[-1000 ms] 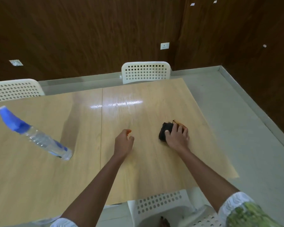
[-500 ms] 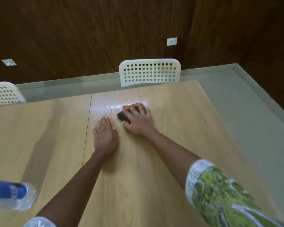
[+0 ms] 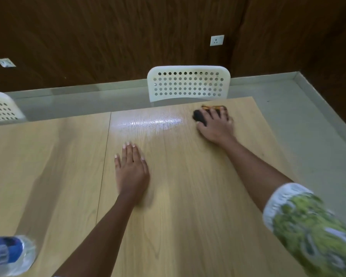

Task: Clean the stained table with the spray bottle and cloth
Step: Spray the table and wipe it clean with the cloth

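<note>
Though my right hand (image 3: pixel 215 126) hides most of it, spread fingers press the cloth (image 3: pixel 200 117) flat; my left hand (image 3: pixel 131 168) lies open on the table (image 3: pixel 188 216).

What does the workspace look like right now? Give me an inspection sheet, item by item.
Surface: wooden table, two panels joined by a seam, shiny glare patch near the far edge.
Job's things: dark cloth under the right hand; spray bottle at the near left corner.
Clutter: nothing seen.
Hands: left hand flat on the table; right hand presses the cloth.
Cables: nothing seen.
Surroundings: white perforated chair at the far side, another at left; wall socket on wood panelling.
</note>
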